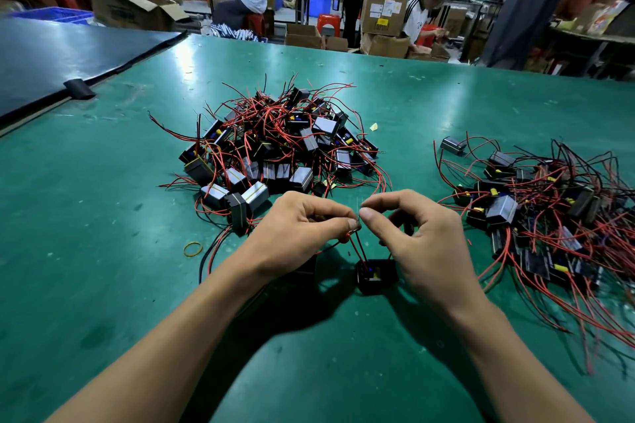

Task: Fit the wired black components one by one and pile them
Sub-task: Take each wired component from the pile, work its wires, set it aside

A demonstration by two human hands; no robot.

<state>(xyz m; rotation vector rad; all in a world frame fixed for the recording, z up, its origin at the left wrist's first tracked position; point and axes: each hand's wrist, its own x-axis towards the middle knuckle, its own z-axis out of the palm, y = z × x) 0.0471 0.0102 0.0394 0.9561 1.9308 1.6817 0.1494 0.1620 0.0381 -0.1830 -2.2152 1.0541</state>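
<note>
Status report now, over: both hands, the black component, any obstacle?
Left hand and right hand both pinch wires. Black component below them on green table, not yet piled. Nothing in the way; big pile ahead, second pile at right.

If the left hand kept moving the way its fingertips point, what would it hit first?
Fingertips of the right hand, almost touching it, just past the wires that the left hand pinches; depth unclear.

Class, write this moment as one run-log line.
left hand: pinches wires | right hand: pinches wires | black component: on table, between hands | centre pile, right pile: untouched
</note>
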